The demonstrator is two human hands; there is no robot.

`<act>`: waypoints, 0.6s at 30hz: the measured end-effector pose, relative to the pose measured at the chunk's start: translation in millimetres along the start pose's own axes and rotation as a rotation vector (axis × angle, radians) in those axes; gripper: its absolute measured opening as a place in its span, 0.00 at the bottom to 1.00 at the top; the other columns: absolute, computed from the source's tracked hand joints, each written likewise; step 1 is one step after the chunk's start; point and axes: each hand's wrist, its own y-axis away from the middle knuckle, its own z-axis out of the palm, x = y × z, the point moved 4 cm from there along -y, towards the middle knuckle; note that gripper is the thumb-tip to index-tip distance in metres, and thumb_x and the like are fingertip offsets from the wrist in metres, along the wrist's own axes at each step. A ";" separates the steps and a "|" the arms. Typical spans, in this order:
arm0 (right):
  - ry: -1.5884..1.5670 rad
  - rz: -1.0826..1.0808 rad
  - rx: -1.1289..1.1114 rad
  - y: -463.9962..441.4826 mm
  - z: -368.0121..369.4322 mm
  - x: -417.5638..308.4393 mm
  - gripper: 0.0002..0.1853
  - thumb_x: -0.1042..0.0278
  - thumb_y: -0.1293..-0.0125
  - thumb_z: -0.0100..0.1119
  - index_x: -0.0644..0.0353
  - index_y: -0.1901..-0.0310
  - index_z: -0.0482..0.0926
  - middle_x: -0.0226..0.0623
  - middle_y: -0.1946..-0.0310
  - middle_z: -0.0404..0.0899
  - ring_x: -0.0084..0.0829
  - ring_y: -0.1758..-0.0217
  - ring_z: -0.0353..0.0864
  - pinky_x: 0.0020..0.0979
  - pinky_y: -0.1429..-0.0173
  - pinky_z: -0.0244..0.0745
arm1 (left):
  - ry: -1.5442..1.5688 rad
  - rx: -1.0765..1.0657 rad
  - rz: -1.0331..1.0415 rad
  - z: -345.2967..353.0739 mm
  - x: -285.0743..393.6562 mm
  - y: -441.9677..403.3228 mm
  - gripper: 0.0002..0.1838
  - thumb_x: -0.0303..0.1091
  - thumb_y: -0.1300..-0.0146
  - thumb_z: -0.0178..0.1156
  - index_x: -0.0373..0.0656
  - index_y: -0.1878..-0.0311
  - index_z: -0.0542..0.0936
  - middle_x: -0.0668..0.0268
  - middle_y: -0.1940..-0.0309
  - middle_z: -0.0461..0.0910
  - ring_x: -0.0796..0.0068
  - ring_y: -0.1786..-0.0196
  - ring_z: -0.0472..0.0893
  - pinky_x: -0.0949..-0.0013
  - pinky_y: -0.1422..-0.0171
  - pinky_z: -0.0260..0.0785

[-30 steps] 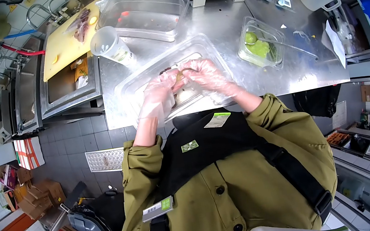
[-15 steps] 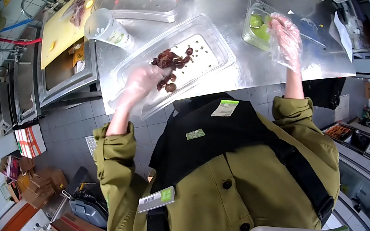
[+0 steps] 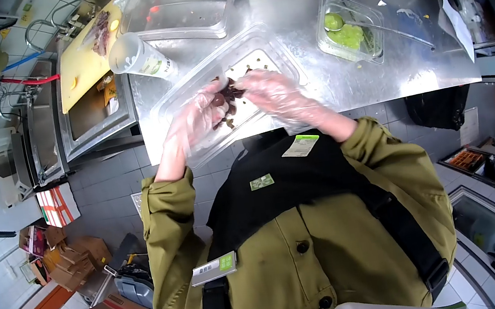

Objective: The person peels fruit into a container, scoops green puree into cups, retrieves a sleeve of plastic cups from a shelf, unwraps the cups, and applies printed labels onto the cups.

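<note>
Dark fruit (image 3: 231, 90), red-brown, glossy, partly rounded, lies heaped mid-tray (image 3: 283, 56) along the tabletop's (image 3: 284, 7) near edge; over it bend the left hand (image 3: 190, 115) and right hand (image 3: 274, 95), gloved, fingers curled, whether gripping any cannot be told
</note>
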 end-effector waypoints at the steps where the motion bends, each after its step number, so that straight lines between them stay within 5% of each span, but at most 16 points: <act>1: -0.111 0.033 -0.005 -6.4 12.9 -1.3 0.10 0.71 0.46 0.53 0.57 0.60 0.74 0.40 0.65 0.74 0.40 0.60 0.74 0.34 0.56 0.71 | 0.387 -0.008 -0.146 7.6 4.0 6.0 0.12 0.34 0.40 0.52 0.46 0.54 0.74 0.72 0.64 0.74 0.76 0.62 0.73 0.71 0.58 0.69; 4: -0.152 0.016 -0.051 -23.4 26.9 -0.1 0.10 0.69 0.45 0.50 0.59 0.61 0.73 0.42 0.64 0.74 0.43 0.61 0.74 0.38 0.58 0.71 | 0.415 0.481 -0.139 38.5 30.0 17.9 0.08 0.26 0.41 0.53 0.36 0.58 0.72 0.64 0.65 0.73 0.75 0.66 0.74 0.76 0.63 0.70; 8: 0.045 0.020 -0.203 -39.2 24.7 -4.5 0.10 0.68 0.45 0.52 0.60 0.61 0.73 0.42 0.67 0.74 0.42 0.63 0.75 0.37 0.59 0.71 | 0.039 0.455 -0.007 12.8 28.9 7.5 0.06 0.27 0.42 0.56 0.38 0.61 0.74 0.68 0.64 0.74 0.80 0.65 0.74 0.78 0.62 0.71; 15: -0.164 -0.031 -0.202 -54.2 27.7 -0.3 0.09 0.64 0.49 0.54 0.61 0.71 0.76 0.46 0.75 0.75 0.44 0.69 0.74 0.35 0.65 0.69 | 0.165 0.408 -0.010 15.1 18.9 2.0 0.06 0.30 0.41 0.54 0.39 0.62 0.74 0.68 0.66 0.74 0.80 0.65 0.74 0.78 0.64 0.68; 17: -0.270 0.157 -0.295 -58.7 30.8 13.3 0.09 0.64 0.49 0.53 0.62 0.72 0.75 0.44 0.77 0.74 0.39 0.71 0.74 0.33 0.66 0.68 | -0.067 0.343 0.155 28.2 26.4 11.0 0.08 0.33 0.39 0.53 0.39 0.62 0.74 0.69 0.69 0.72 0.80 0.68 0.72 0.78 0.66 0.65; 18: -0.319 0.250 -0.340 -60.0 30.1 18.6 0.09 0.65 0.48 0.52 0.63 0.72 0.75 0.43 0.78 0.74 0.36 0.73 0.74 0.32 0.66 0.68 | 0.097 0.330 0.054 26.0 19.0 6.2 0.09 0.36 0.39 0.52 0.40 0.62 0.73 0.70 0.72 0.70 0.81 0.70 0.70 0.78 0.68 0.62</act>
